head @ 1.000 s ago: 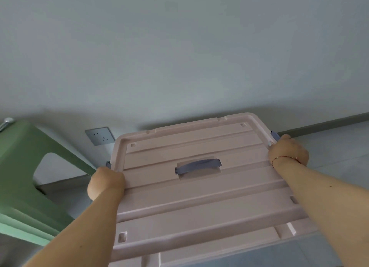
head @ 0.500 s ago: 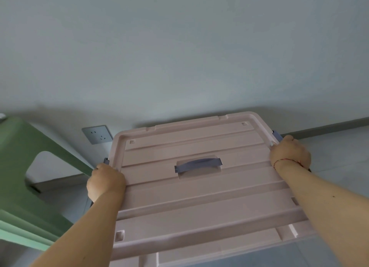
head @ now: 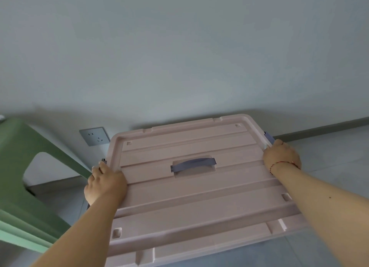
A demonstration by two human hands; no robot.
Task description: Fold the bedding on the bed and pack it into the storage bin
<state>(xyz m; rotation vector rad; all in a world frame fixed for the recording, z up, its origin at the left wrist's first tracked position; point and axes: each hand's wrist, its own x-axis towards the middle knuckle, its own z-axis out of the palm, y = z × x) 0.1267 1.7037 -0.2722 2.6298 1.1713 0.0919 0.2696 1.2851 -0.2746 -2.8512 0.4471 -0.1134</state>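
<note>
A pale pink storage bin stands on the floor with its ribbed lid (head: 199, 196) on top, a grey-blue handle (head: 193, 164) at the lid's middle. My left hand (head: 104, 183) grips the lid's left edge, fingers curled over the side by a grey-blue latch (head: 103, 161). My right hand (head: 281, 156), with a red string at the wrist, grips the right edge beside another latch (head: 269, 137). No bedding shows; the bin's inside is hidden under the lid.
A green plastic stool (head: 26, 186) stands close on the left. A wall socket (head: 94, 136) sits low on the grey wall behind the bin. Grey tiled floor (head: 329, 150) stretches to the right along a dark skirting board.
My left hand has slid a little along the lid's left edge, with fingers now showing over the side. The view has shifted slightly; the bin and right hand stay nearly put.
</note>
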